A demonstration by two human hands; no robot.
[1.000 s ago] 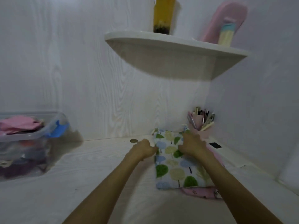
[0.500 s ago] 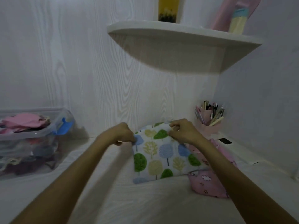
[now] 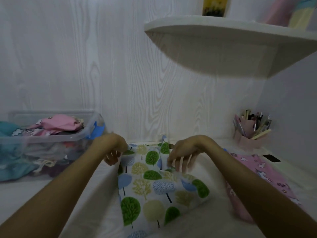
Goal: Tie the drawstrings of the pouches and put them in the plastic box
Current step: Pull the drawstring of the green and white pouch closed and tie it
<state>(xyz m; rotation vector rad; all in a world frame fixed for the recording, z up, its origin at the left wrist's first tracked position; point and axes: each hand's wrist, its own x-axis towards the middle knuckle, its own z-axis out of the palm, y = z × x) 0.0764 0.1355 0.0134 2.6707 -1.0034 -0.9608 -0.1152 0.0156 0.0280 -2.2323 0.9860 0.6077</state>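
Note:
A white pouch with green, blue and yellow trees [image 3: 154, 186] lies on the white desk in front of me, its top end raised toward the wall. My left hand [image 3: 112, 150] grips the pouch's top left corner with curled fingers. My right hand [image 3: 184, 155] pinches the gathered fabric at the top right. The drawstrings are hidden by my fingers. A clear plastic box [image 3: 51, 138] stands at the left, filled with pink, teal and other pouches.
A pink unicorn pouch [image 3: 253, 170] lies to the right, partly under my right arm. A pink pen holder [image 3: 250, 133] stands in the back right corner, a small dark object [image 3: 271, 158] near it. A curved white shelf [image 3: 223, 40] juts out overhead.
Both hands have pulled the tree pouch nearer to me and lifted its top end. The view has dropped and swung left, so the plastic box sits closer.

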